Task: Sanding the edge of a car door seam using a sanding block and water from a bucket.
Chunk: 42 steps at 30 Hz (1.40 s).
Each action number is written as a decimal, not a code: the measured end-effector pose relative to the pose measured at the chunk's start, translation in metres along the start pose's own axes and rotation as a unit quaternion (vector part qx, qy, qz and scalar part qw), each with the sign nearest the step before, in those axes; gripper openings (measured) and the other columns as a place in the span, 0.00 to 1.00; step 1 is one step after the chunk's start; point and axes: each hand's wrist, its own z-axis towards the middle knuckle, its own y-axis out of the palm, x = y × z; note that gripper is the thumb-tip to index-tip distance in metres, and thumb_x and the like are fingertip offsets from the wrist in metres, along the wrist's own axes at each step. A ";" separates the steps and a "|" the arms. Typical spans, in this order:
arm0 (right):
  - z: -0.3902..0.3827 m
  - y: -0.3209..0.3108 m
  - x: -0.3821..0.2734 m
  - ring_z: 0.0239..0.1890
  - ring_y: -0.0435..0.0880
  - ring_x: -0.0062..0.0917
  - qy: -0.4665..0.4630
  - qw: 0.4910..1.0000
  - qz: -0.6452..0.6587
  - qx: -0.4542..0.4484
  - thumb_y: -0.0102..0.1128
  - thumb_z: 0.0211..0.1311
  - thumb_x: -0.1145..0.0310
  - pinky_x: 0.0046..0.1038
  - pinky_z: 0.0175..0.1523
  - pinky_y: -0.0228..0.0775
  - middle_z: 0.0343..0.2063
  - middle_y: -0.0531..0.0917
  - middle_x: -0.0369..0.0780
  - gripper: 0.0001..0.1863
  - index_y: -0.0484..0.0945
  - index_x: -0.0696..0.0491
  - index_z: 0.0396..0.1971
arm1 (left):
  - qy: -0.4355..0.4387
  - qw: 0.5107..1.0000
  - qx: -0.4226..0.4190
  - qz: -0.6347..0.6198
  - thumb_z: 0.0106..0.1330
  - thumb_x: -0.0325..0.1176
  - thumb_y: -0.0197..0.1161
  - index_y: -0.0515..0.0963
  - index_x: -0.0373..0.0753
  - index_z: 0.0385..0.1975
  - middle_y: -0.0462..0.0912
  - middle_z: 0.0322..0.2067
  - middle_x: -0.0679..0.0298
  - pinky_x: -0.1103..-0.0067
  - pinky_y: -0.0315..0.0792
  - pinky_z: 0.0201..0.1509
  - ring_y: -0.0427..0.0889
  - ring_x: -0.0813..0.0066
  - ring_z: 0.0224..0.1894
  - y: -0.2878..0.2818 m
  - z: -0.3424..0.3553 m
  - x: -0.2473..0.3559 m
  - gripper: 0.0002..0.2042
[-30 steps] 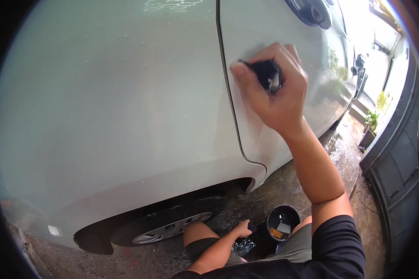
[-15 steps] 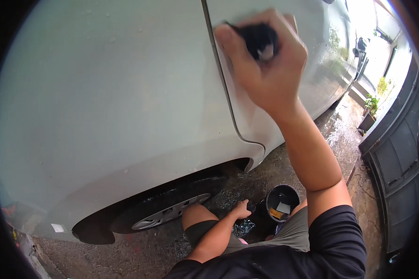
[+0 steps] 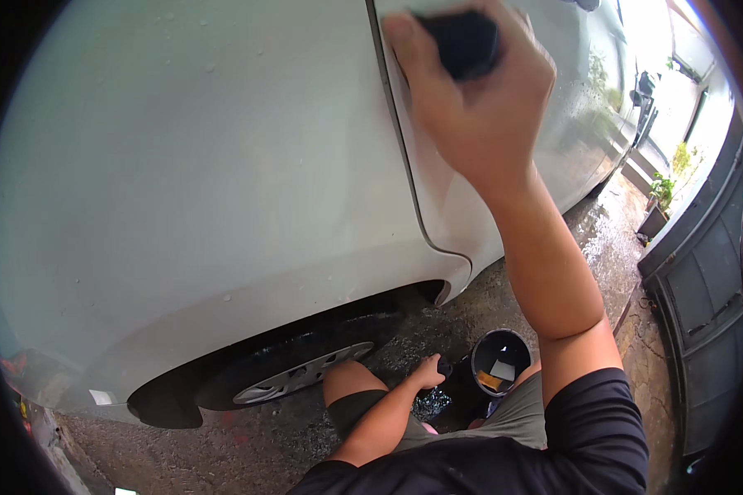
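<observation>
Car: one pale car is filling the left side, curving away toward the far right.
In the way: a bent knee is crowding up to the near wheel; a dark bucket is standing between the person's two arms, low down; a dark gate is bounding the right side, with a potted plant sitting beyond it.
Count: two hands are working, one bucket is holding a yellow piece and a pale piece, and one plant is showing.
Right hand: the right hand is curling firmly around a black pad over the door, just right of the seam; its contact with the paint is hiding from me.
Left hand: the left hand is gripping a small dark thing, kind unclear, just left of the bucket.
Edges: the wheel arch is curving above the tyre; wet ground is stretching between car and gate.
</observation>
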 end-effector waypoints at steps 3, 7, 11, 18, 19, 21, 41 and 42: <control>0.010 0.001 0.002 0.25 0.72 0.28 -0.001 1.000 0.000 -0.009 0.78 0.60 0.68 0.33 0.34 0.64 0.19 0.81 0.39 0.14 0.79 0.55 0.22 | 0.021 1.000 -0.002 0.014 0.52 0.36 0.70 0.76 0.31 0.59 0.84 0.54 0.37 0.57 0.77 0.65 0.82 0.39 0.60 -0.004 0.009 0.001 0.32; 0.014 0.014 0.003 0.25 0.73 0.14 0.012 1.000 0.017 0.007 0.80 0.62 0.66 0.21 0.32 0.68 0.21 0.81 0.32 0.13 0.84 0.57 0.28 | 0.002 1.000 0.015 0.016 0.51 0.35 0.69 0.75 0.31 0.60 0.83 0.55 0.36 0.57 0.77 0.65 0.81 0.37 0.61 0.003 0.007 -0.006 0.33; -0.018 -0.003 0.003 0.32 0.78 0.42 0.035 0.999 -0.028 -0.016 0.78 0.57 0.56 0.43 0.40 0.70 0.24 0.81 0.38 0.18 0.80 0.52 0.27 | 0.033 0.999 -0.006 0.016 0.51 0.36 0.69 0.74 0.31 0.61 0.82 0.56 0.35 0.57 0.76 0.66 0.81 0.37 0.61 -0.009 -0.002 -0.001 0.33; -0.010 -0.033 0.025 0.25 0.79 0.36 0.074 0.997 -0.012 -0.020 0.79 0.59 0.62 0.38 0.36 0.71 0.21 0.81 0.39 0.15 0.81 0.54 0.26 | 0.143 0.971 0.130 -0.141 0.57 0.30 0.70 0.63 0.40 0.75 0.76 0.65 0.39 0.58 0.73 0.69 0.77 0.35 0.66 -0.058 -0.083 0.106 0.41; -0.034 -0.051 0.027 0.24 0.79 0.30 0.181 0.982 0.023 -0.043 0.78 0.61 0.64 0.34 0.33 0.71 0.21 0.81 0.38 0.14 0.81 0.55 0.26 | 0.170 0.961 0.158 -0.149 0.58 0.29 0.70 0.63 0.43 0.75 0.75 0.65 0.42 0.58 0.74 0.68 0.78 0.36 0.65 -0.082 -0.109 0.137 0.41; -0.100 -0.100 0.030 0.22 0.75 0.15 0.382 0.917 0.097 -0.065 0.76 0.65 0.67 0.24 0.28 0.67 0.20 0.81 0.34 0.14 0.80 0.57 0.27 | 0.213 0.947 0.222 -0.091 0.56 0.27 0.72 0.64 0.46 0.76 0.77 0.61 0.46 0.60 0.76 0.64 0.81 0.41 0.60 -0.137 -0.159 0.194 0.42; -0.474 -0.373 -0.130 0.27 0.76 0.21 0.754 0.622 -0.068 -0.202 0.75 0.63 0.61 0.32 0.36 0.72 0.22 0.81 0.38 0.18 0.80 0.61 0.27 | 0.311 0.500 0.597 0.544 0.51 0.36 0.77 0.76 0.47 0.56 0.70 0.70 0.54 0.53 0.66 0.71 0.71 0.47 0.68 -0.370 -0.153 0.393 0.29; -0.470 -0.369 -0.136 0.27 0.77 0.21 0.751 0.619 -0.070 -0.219 0.75 0.63 0.61 0.33 0.36 0.72 0.22 0.82 0.39 0.18 0.80 0.62 0.28 | 0.317 0.523 0.562 0.558 0.50 0.35 0.77 0.76 0.46 0.55 0.71 0.69 0.56 0.53 0.66 0.70 0.72 0.50 0.68 -0.350 -0.138 0.383 0.29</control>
